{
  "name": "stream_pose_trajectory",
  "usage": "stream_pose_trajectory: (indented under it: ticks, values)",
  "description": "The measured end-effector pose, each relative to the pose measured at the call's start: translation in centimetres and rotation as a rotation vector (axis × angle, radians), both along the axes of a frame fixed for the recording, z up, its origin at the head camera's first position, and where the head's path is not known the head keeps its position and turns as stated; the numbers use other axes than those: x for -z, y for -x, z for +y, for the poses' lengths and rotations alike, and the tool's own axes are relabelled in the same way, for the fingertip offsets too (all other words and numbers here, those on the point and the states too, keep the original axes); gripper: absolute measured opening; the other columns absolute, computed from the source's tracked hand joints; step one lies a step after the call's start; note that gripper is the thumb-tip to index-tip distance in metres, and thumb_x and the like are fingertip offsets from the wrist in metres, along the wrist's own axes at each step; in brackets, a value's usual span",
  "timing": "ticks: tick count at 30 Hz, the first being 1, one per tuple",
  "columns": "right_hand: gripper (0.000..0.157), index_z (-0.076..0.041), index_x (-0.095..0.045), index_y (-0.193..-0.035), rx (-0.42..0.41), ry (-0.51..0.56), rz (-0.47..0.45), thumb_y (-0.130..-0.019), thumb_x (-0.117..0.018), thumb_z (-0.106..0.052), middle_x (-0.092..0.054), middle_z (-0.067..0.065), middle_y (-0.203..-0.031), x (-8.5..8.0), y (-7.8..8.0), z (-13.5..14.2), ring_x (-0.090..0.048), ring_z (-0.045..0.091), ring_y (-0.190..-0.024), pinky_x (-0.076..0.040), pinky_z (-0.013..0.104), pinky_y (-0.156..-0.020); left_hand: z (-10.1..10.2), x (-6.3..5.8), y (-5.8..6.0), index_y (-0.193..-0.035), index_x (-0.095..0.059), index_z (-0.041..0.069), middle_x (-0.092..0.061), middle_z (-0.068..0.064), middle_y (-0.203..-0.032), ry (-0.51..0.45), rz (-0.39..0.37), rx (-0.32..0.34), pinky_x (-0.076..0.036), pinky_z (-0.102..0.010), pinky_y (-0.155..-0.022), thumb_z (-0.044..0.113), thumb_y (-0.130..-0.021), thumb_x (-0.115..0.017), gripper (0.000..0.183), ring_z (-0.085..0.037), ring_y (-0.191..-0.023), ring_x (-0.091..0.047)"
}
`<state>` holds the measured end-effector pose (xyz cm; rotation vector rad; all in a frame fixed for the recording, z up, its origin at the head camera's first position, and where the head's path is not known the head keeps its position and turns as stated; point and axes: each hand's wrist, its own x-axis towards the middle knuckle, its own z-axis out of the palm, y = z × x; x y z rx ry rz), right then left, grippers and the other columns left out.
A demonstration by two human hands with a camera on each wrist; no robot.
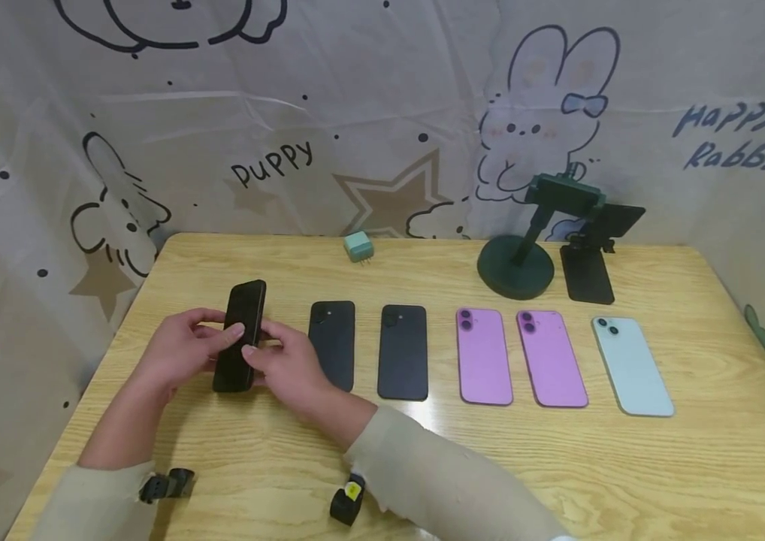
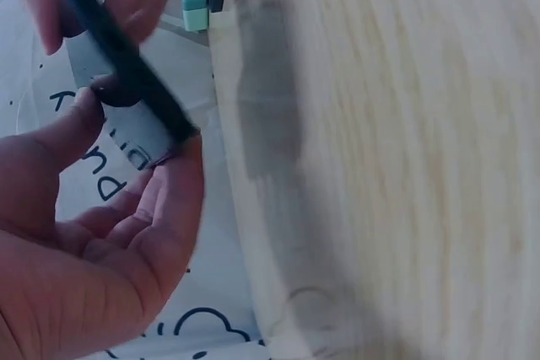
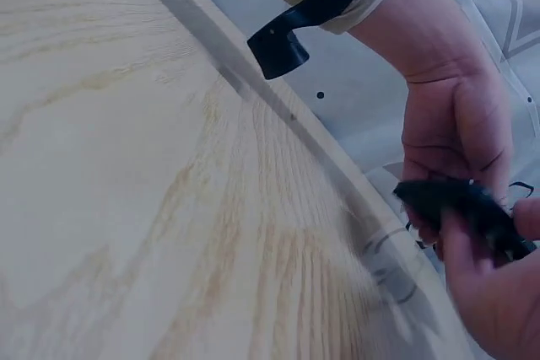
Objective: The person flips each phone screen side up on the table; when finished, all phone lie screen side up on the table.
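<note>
Both hands hold one black smartphone raised over the left part of the table, its dark glossy screen turned up toward the head camera. The left hand grips its left edge, thumb on the screen and fingers behind. On the other edge, the right hand pinches it with the thumb on the front. In the left wrist view the phone shows edge-on between the two hands, the screen reflecting the wall cloth. Right beside the right hand lies a black phone, back up, partly covered by that hand.
Rightward in a row lie another black phone, two pink phones and a pale blue phone, all back up. Behind them stand a dark green phone stand, a black holder and a mint charger plug. Printed cloth hangs behind the table.
</note>
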<state>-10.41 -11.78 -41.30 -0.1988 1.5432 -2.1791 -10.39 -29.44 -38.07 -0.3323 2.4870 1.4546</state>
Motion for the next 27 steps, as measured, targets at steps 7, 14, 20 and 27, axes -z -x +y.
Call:
stream_pose_trajectory:
  ticks: [7,14,20,27]
  values:
    - [0.038,-0.007,-0.067,-0.123,0.16,-0.119,0.008,-0.089,-0.069,0.009,-0.062,0.004,-0.099,-0.2,0.1,0.0,-0.068,0.016,-0.079,-0.058,0.045,-0.07,-0.2,0.9,-0.2,-0.146,-0.04,-0.006,-0.053,-0.024,-0.118,-0.12,0.002,-0.001,-0.056,-0.034,-0.075,0.026,-0.102,-0.061,0.059,-0.024,-0.092,-0.063]
    - [0.04,-0.01,-0.067,-0.122,0.237,-0.283,-0.007,-0.087,-0.072,0.007,-0.062,-0.003,-0.093,0.3,0.6,-0.1,-0.066,0.012,-0.074,-0.059,0.04,-0.063,-0.3,1.5,-0.1,-0.144,-0.043,-0.008,-0.047,-0.023,-0.122,-0.109,0.001,-0.013,-0.056,-0.036,-0.076,0.005,-0.1,-0.058,0.049,-0.03,-0.101,-0.055]
    - [0.045,-0.006,-0.066,-0.127,0.202,-0.393,0.037,-0.086,-0.071,0.01,-0.06,-0.003,-0.097,0.7,0.8,0.1,-0.064,0.009,-0.076,-0.057,0.031,-0.06,0.0,1.8,0.1,-0.14,-0.046,-0.011,-0.052,-0.024,-0.121,-0.006,0.005,0.002,-0.055,-0.031,-0.071,0.002,-0.097,-0.061,0.048,-0.032,-0.099,-0.055]
    - [0.055,-0.003,-0.06,-0.135,0.132,-0.555,0.137,-0.083,-0.076,0.004,-0.062,-0.003,-0.101,1.0,1.0,0.4,-0.065,0.008,-0.089,-0.052,0.021,-0.075,0.3,2.3,0.4,-0.138,-0.046,-0.014,-0.053,-0.027,-0.123,0.058,-0.012,0.006,-0.053,-0.028,-0.074,0.0,-0.094,-0.064,0.05,-0.035,-0.105,-0.055]
